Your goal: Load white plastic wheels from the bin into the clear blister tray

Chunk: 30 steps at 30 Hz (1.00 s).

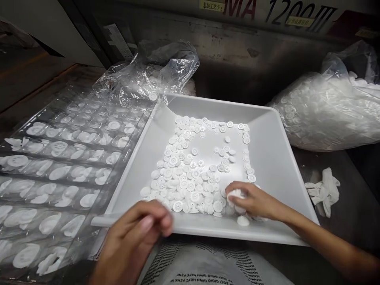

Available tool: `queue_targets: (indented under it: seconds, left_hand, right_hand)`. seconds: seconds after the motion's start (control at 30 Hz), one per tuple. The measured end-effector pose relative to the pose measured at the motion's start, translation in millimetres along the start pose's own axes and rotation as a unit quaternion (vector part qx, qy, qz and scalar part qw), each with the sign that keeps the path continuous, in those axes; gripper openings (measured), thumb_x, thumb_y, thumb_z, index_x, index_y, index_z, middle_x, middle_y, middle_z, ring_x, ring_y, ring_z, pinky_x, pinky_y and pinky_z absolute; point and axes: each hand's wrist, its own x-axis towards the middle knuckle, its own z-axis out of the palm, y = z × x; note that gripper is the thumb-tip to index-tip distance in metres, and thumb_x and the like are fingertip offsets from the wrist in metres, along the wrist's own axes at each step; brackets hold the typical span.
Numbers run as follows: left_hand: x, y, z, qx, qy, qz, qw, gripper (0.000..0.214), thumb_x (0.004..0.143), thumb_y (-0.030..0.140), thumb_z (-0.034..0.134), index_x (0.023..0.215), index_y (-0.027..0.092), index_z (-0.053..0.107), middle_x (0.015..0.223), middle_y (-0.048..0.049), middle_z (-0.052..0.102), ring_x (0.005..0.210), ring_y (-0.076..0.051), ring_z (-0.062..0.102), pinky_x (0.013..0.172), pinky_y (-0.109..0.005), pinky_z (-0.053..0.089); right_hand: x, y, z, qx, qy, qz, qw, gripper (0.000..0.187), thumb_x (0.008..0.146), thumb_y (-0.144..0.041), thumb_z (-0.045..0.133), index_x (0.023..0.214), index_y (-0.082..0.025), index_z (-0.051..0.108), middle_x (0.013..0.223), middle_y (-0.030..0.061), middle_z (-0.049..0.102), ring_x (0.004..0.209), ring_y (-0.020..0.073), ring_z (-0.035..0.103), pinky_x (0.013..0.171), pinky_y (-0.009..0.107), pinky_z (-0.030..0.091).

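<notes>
Many small white plastic discs (181, 178), some with spoke-like patterns, lie in a large pale grey tray (270, 146), heaped thickest at its front left. Inside the front right part of the tray, my right hand (252, 200) curls its fingers round several white discs (236, 196). One white piece (243, 221) lies just below that hand, by the front wall. My left hand (136, 233) hovers over the tray's front left rim with fingers bent in against the thumb. Whether anything is in it is hidden and blurred.
Left of the tray are clear plastic blister trays (56, 174) with white parts in rows. A clear bag (160, 75) stands behind, and a bulging bag of white parts (332, 111) at right. A crumpled white glove (325, 190) lies at right.
</notes>
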Motion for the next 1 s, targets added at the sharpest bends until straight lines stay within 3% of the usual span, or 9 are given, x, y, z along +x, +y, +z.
queue_targets:
  seconds: [0.07, 0.13, 0.2, 0.27, 0.37, 0.47, 0.57, 0.83, 1.0]
  left_hand:
    - [18.6, -11.8, 48.2, -0.195, -0.016, -0.069, 0.978, 0.013, 0.078, 0.034, 0.065, 0.09, 0.032, 0.07, 0.1, -0.0007, 0.066, 0.094, -0.016, 0.06, 0.081, -0.029, 0.052]
    - [35.3, -19.6, 87.9, -0.306, -0.034, -0.164, 0.937, 0.025, 0.086, 0.032, 0.054, 0.106, 0.027, 0.067, 0.119, -0.0043, 0.063, 0.108, -0.019, 0.059, 0.09, -0.034, 0.051]
    - [46.7, -24.0, 114.0, -0.373, -0.049, -0.205, 0.903, 0.028, 0.09, 0.033, 0.048, 0.109, 0.023, 0.065, 0.111, -0.0055, 0.066, 0.097, -0.017, 0.063, 0.081, -0.031, 0.053]
    - [52.8, -26.2, 126.6, -0.398, -0.056, -0.218, 0.889, 0.032, 0.092, 0.037, 0.044, 0.108, 0.02, 0.066, 0.1, -0.0045, 0.067, 0.087, -0.014, 0.064, 0.076, -0.025, 0.052]
    - [55.5, -26.7, 129.8, -0.436, -0.036, -0.208, 0.875, 0.033, 0.093, 0.038, 0.041, 0.1, 0.019, 0.068, 0.096, -0.0028, 0.069, 0.088, -0.013, 0.065, 0.082, -0.023, 0.051]
    - [55.3, -25.4, 128.1, -0.461, -0.016, -0.204, 0.863, 0.028, 0.091, 0.028, 0.043, 0.083, 0.017, 0.067, 0.08, -0.0014, 0.068, 0.078, -0.012, 0.065, 0.078, -0.024, 0.051]
    - [55.2, -23.3, 128.3, -0.473, -0.008, -0.19, 0.86, 0.028, 0.091, 0.025, 0.043, 0.08, 0.015, 0.067, 0.081, -0.0018, 0.069, 0.081, -0.012, 0.066, 0.082, -0.025, 0.051]
    - [59.1, -23.4, 123.5, -0.468, 0.005, -0.194, 0.862, 0.033, 0.089, 0.024, 0.047, 0.119, 0.019, 0.062, 0.109, -0.0051, 0.071, 0.099, -0.018, 0.067, 0.09, -0.033, 0.052]
    - [59.8, -28.2, 120.4, -0.45, -0.012, -0.2, 0.87, 0.042, 0.089, 0.025, 0.049, 0.131, 0.022, 0.055, 0.117, -0.0062, 0.07, 0.104, -0.019, 0.066, 0.09, -0.035, 0.053]
  right_hand:
    - [-3.4, -12.0, -8.7, 0.016, 0.075, -0.014, 0.997, 0.032, 0.095, -0.044, 0.04, 0.104, -0.02, 0.06, 0.087, 0.0024, 0.063, 0.051, 0.0096, 0.051, 0.045, 0.023, 0.04]
    - [-9.2, -29.8, -11.6, 0.015, 0.148, -0.049, 0.988, 0.031, 0.094, -0.045, 0.044, 0.106, -0.02, 0.059, 0.1, 0.0059, 0.061, 0.064, 0.0126, 0.057, 0.05, 0.025, 0.044]
    - [-15.3, -47.6, -6.0, -0.027, 0.2, -0.109, 0.973, 0.023, 0.09, -0.036, 0.054, 0.106, -0.021, 0.06, 0.109, 0.0084, 0.058, 0.086, 0.0186, 0.06, 0.064, 0.028, 0.049]
    - [-18.8, -59.0, 4.6, -0.178, 0.203, -0.199, 0.942, 0.024, 0.091, -0.028, 0.054, 0.112, -0.019, 0.06, 0.116, 0.0119, 0.057, 0.096, 0.0234, 0.058, 0.073, 0.035, 0.049]
    - [-17.9, -59.7, 16.6, -0.282, 0.196, -0.251, 0.905, 0.036, 0.093, -0.033, 0.054, 0.125, -0.017, 0.052, 0.125, 0.0139, 0.054, 0.11, 0.0286, 0.052, 0.086, 0.045, 0.043]
    - [-13.8, -51.0, 16.6, -0.246, 0.203, -0.245, 0.916, 0.049, 0.093, -0.044, 0.054, 0.134, -0.018, 0.043, 0.135, 0.014, 0.046, 0.125, 0.0291, 0.04, 0.098, 0.048, 0.035]
    - [-12.4, -45.1, 12.4, -0.223, 0.195, -0.224, 0.928, 0.046, 0.097, -0.04, 0.048, 0.137, -0.019, 0.038, 0.139, 0.0122, 0.042, 0.132, 0.0261, 0.033, 0.103, 0.046, 0.03]
    - [-19.3, -33.8, 8.1, -0.12, 0.204, -0.144, 0.961, 0.035, 0.095, -0.03, 0.053, 0.129, -0.028, 0.047, 0.14, 0.0037, 0.041, 0.134, 0.0184, 0.033, 0.108, 0.035, 0.035]
    - [-19.0, -33.3, 8.6, -0.07, 0.229, -0.161, 0.958, 0.025, 0.089, -0.023, 0.062, 0.113, -0.026, 0.057, 0.132, 0.004, 0.047, 0.126, 0.019, 0.044, 0.1, 0.033, 0.042]
